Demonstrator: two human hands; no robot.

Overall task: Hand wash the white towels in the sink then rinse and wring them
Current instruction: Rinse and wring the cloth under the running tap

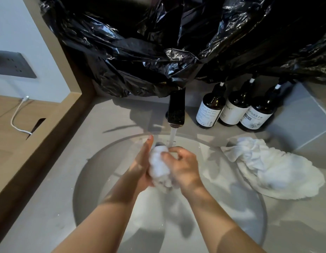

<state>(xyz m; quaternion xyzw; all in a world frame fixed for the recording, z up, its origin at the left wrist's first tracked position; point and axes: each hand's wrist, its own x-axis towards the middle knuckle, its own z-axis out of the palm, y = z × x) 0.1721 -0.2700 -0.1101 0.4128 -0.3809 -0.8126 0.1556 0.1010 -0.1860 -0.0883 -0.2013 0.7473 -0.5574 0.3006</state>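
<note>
Under the tap (176,110), over the middle of the sink (89,170), a white towel (158,167) is sitting bunched into a wad between both grips. The right grip (184,167) is curling its fingers round the wad from the right. The left grip (143,165) is pressing flat against the other side, fingers straight. Water (172,137) is running down at the wad's top. Soaked, the cloth is probably handling heavy, limp and a little slippery, so squeezing it by the thick middle rather than a loose corner is looking safest. A second towel (268,167) is lying across the sink's right rim and the worktop (49,198). Three bottles (237,110) are standing behind it.
</note>
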